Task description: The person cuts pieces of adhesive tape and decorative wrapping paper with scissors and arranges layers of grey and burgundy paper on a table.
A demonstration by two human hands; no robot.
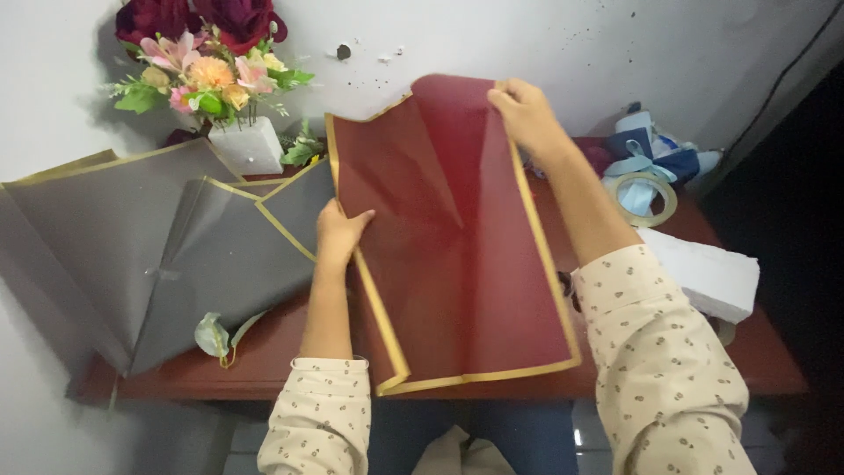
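At the far left, grey wrapping sheets [132,237] with gold trim sprawl over the table's left edge [176,374], with a flower arrangement [211,79] in a white block behind; a loose leaf [214,336] lies near the front edge. The left hand [338,230] pinches the left border of the dark red wrapping sheet [448,255], fingers closed on it; the right hand [527,114] grips its top edge, lifting it off the table. A hard tug could probably tear or crease the sheet; a sweep leftward may catch the flowers. Right of it, a tape roll [646,198], ribbons [655,149] and a white foam block [703,273] crowd the table; open room lies mainly toward the person.
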